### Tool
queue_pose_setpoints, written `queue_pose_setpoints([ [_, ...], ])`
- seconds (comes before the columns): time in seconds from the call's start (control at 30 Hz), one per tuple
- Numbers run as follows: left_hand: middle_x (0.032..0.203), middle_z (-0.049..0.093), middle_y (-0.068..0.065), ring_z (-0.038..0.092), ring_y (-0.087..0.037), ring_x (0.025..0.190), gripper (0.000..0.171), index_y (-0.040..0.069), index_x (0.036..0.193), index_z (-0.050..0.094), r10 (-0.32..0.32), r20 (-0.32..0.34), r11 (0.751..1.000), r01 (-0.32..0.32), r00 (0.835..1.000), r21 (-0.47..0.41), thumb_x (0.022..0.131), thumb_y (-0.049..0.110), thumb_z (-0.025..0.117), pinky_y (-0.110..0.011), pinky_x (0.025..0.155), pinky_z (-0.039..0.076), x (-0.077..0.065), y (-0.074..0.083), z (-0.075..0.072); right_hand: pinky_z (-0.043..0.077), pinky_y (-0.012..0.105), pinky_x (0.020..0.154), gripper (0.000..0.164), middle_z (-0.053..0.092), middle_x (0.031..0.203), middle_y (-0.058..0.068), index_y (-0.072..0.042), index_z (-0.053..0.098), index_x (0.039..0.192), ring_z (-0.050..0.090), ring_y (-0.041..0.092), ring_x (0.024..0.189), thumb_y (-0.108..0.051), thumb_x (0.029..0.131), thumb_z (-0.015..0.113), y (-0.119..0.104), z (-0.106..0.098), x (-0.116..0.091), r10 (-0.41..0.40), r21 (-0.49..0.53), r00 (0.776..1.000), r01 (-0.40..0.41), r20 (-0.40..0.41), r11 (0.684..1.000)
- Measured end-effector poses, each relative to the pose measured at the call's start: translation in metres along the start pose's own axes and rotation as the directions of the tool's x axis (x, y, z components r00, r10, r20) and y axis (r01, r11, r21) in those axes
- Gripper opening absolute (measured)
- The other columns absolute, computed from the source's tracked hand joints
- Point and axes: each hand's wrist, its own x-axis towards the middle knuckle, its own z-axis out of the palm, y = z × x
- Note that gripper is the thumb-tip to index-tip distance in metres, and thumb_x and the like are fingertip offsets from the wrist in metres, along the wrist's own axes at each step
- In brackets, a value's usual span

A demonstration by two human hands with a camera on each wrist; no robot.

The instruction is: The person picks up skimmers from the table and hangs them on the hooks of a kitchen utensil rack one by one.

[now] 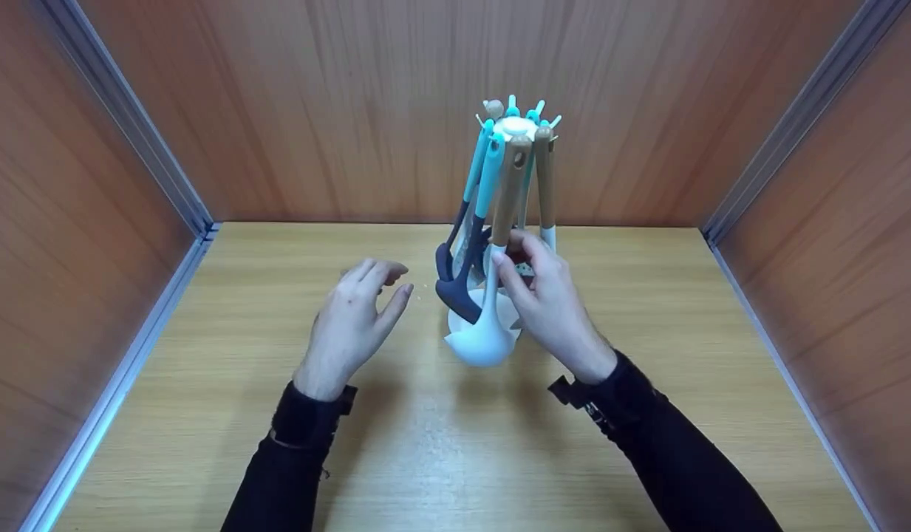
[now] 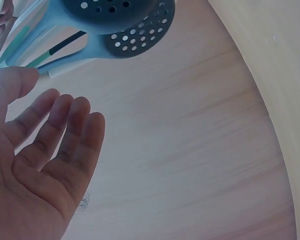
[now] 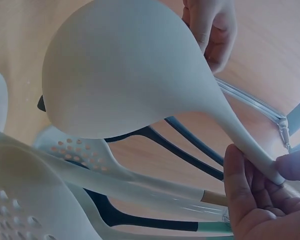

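Observation:
My right hand (image 1: 547,288) pinches the white neck of a ladle (image 1: 483,343) between thumb and fingers. The ladle has a brown wood-look handle and hangs upright, bowl down, at the front of a utensil stand with a white hub (image 1: 516,128). In the right wrist view its bowl (image 3: 120,65) fills the upper part. My left hand (image 1: 355,314) hovers left of the stand, fingers loosely bent and apart from everything. Beside the ladle hangs a dark ladle (image 1: 459,297) with a turquoise handle. The left wrist view shows a perforated skimmer (image 2: 142,42) above my left fingers.
Other utensils hang around the stand, among them a brown-handled one (image 1: 545,177) and a white slotted one (image 3: 20,200). Behind the ladle bowl, the stand's white base is partly hidden. Wood-grain panels (image 1: 352,111) with metal rails (image 1: 145,125) enclose the tabletop (image 1: 278,266).

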Motion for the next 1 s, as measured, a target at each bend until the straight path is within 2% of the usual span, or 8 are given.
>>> queue_pose_setpoints([
  [0.4, 0.128, 0.081, -0.011, 0.079, -0.03, 0.121, 0.026, 0.01, 0.136, 0.079, -0.047, 0.008, 0.999, 0.047, 0.999, 0.007, 0.117, 0.026, 0.075, -0.049, 0.1, 0.069, 0.002, -0.011, -0.001, 0.074, 0.055, 0.101, 0.031, 0.075, 0.136, 0.019, -0.002, 0.067, 0.149, 0.074, 0.031, 0.119, -0.02, 0.124, 0.062, 0.006, -0.007, 0.005, 0.054, -0.01, 0.999, -0.054, 0.001, 0.999],
  [0.7, 0.128, 0.081, -0.012, 0.079, -0.032, 0.121, 0.026, 0.008, 0.136, 0.079, -0.055, 0.002, 0.998, 0.055, 0.998, -0.006, 0.117, 0.025, 0.075, -0.051, 0.098, 0.069, 0.003, -0.014, -0.003, 0.073, 0.055, 0.101, 0.033, 0.076, 0.137, 0.018, -0.003, 0.068, 0.151, 0.074, 0.032, 0.119, -0.02, 0.124, 0.061, 0.01, -0.007, 0.007, 0.08, -0.04, 0.997, -0.08, 0.003, 0.996],
  [1.0, 0.13, 0.081, -0.013, 0.079, -0.034, 0.125, 0.028, 0.008, 0.138, 0.079, -0.089, 0.021, 0.996, 0.09, 0.996, -0.014, 0.117, 0.027, 0.074, -0.054, 0.102, 0.068, 0.003, -0.022, -0.003, 0.073, 0.055, 0.102, 0.028, 0.077, 0.132, 0.019, -0.001, 0.071, 0.143, 0.076, 0.033, 0.12, -0.018, 0.122, 0.064, 0.013, -0.006, 0.007, 0.045, -0.076, 0.998, -0.047, -0.032, 0.996],
])
